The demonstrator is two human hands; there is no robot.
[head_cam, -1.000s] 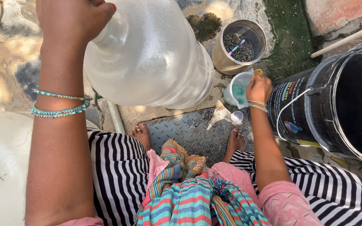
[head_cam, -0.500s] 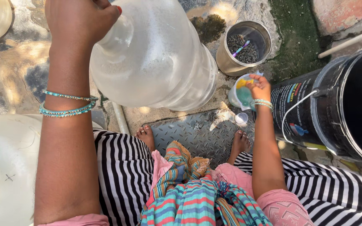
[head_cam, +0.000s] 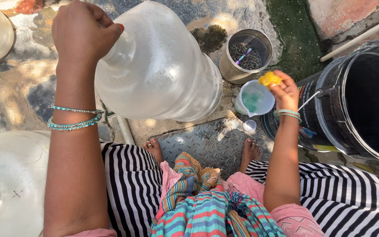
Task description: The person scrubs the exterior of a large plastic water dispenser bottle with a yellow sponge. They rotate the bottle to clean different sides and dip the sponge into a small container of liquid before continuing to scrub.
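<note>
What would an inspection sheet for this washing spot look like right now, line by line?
Surface: patchy stone ground with a metal tread plate under the bare feet.
Job's things: large clear water jug, tilted; small cup of greenish liquid; yellow scrub piece.
Clutter: steel pot of dark grit; small cap on the plate; black bucket.
Grippers: left hand grips the jug's neck; right hand pinches the yellow scrub piece over the cup.
Cables: nothing seen.
Surroundings: more pale jugs at left, a white pipe at upper right, green moss.
</note>
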